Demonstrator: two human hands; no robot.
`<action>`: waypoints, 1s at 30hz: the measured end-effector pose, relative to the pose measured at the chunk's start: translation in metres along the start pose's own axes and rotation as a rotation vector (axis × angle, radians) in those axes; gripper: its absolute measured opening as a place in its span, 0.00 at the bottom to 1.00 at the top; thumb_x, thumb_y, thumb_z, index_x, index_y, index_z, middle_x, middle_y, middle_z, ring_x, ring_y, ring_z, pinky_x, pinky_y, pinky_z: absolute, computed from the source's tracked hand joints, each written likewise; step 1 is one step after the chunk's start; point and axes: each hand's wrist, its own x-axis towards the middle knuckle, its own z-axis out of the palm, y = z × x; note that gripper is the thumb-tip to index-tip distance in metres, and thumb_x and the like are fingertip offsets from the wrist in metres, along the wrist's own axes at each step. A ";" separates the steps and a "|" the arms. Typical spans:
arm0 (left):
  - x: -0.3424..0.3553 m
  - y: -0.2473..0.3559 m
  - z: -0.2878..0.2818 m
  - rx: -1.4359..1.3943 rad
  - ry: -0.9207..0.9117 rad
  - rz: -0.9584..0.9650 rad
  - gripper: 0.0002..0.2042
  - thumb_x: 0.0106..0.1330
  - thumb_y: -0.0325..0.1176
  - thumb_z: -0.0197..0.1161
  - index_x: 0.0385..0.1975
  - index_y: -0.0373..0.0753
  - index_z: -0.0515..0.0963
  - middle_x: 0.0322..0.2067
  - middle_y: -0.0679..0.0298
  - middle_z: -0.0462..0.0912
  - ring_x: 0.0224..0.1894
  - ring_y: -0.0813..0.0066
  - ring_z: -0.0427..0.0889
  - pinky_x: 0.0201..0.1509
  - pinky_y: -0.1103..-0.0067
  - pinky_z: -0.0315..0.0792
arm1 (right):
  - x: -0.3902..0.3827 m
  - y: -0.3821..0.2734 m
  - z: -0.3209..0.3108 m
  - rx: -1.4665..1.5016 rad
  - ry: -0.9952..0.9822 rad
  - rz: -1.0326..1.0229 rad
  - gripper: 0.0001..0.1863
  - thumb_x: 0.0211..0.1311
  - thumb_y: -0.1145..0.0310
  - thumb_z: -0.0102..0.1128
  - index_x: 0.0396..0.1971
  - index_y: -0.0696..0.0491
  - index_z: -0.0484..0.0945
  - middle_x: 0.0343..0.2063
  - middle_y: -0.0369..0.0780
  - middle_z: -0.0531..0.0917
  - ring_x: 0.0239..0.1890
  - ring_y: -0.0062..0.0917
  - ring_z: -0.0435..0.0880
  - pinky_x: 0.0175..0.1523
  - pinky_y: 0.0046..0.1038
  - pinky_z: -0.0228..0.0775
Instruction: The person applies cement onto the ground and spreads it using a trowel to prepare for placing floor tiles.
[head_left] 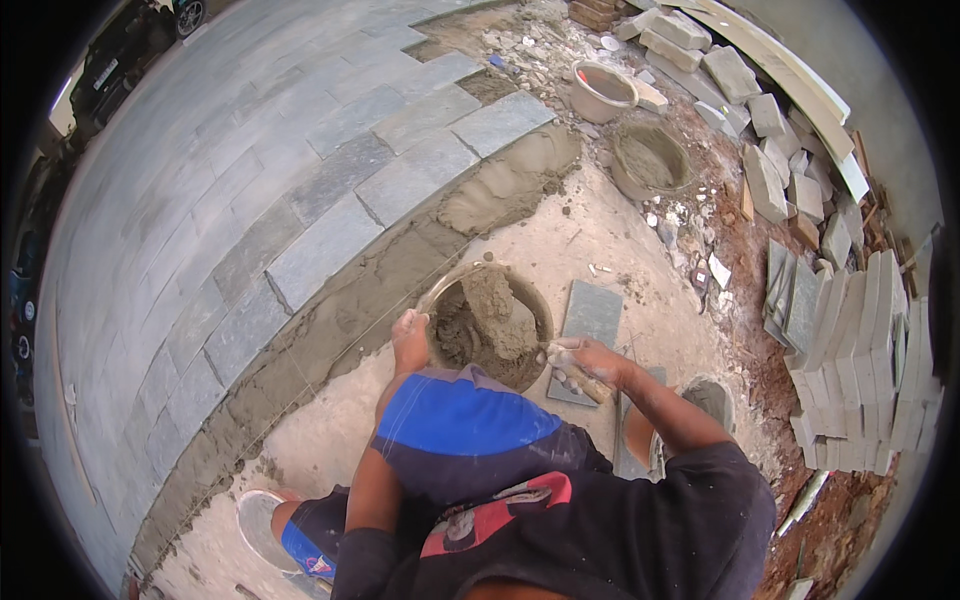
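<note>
A round bucket point(470, 345) of wet grey mortar is between my hands, just beyond my knee. My left hand point(410, 337) is closed on the bucket's left rim. My right hand point(580, 365), at the right rim, grips a mortar-smeared trowel handle point(595, 388); mortar point(490, 300) is heaped in the bucket, and I cannot clearly make out the blade. A loose slate tile point(590, 305) lies right of the bucket. Beyond it, a strip of spread mortar point(480, 200) with a taut string runs along the edge of laid grey pavers point(410, 180).
Two more buckets point(600, 95) point(650, 160) stand at the upper right, amid rubble. Broken blocks point(760, 185), long boards and stacked tiles point(860, 370) line the right wall. Another container point(705, 400) is beside my right arm, another point(260, 515) at lower left. Parked vehicles point(105, 60) edge the paving.
</note>
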 end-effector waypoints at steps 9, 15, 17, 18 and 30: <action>0.001 -0.001 -0.011 0.057 -0.014 -0.039 0.12 0.61 0.32 0.54 0.19 0.35 0.65 0.19 0.71 0.61 0.25 0.82 0.60 0.29 0.77 0.57 | 0.069 -0.089 -0.015 -0.018 0.499 -0.537 0.17 0.59 0.69 0.55 0.48 0.58 0.73 0.27 0.37 0.78 0.24 0.19 0.78 0.25 0.24 0.73; 0.003 0.012 -0.003 0.097 0.033 0.007 0.12 0.61 0.31 0.54 0.18 0.37 0.64 0.19 0.72 0.60 0.25 0.83 0.59 0.28 0.78 0.56 | 0.275 -0.114 -0.095 -0.067 1.277 -0.615 0.22 0.48 0.71 0.61 0.44 0.62 0.69 0.31 0.46 0.79 0.29 0.33 0.82 0.34 0.33 0.75; 0.007 0.015 0.013 0.102 -0.016 0.038 0.12 0.62 0.31 0.53 0.18 0.37 0.63 0.19 0.73 0.60 0.25 0.83 0.58 0.28 0.79 0.56 | 0.310 -0.120 -0.155 -0.184 1.452 -0.499 0.23 0.47 0.71 0.60 0.44 0.63 0.68 0.34 0.49 0.80 0.30 0.37 0.83 0.37 0.35 0.76; 0.006 0.012 0.005 0.117 -0.046 0.032 0.12 0.62 0.31 0.53 0.18 0.37 0.63 0.19 0.73 0.60 0.25 0.83 0.58 0.28 0.79 0.56 | 0.316 -0.123 -0.158 -0.164 1.356 -0.478 0.23 0.46 0.71 0.59 0.44 0.63 0.68 0.35 0.50 0.80 0.31 0.39 0.83 0.38 0.36 0.77; 0.012 -0.015 -0.019 0.014 -0.046 -0.093 0.11 0.64 0.31 0.52 0.20 0.38 0.62 0.20 0.72 0.59 0.26 0.83 0.59 0.30 0.78 0.58 | 0.271 -0.078 -0.183 -0.066 1.172 -0.567 0.12 0.49 0.70 0.61 0.33 0.59 0.74 0.26 0.44 0.81 0.25 0.31 0.82 0.30 0.32 0.74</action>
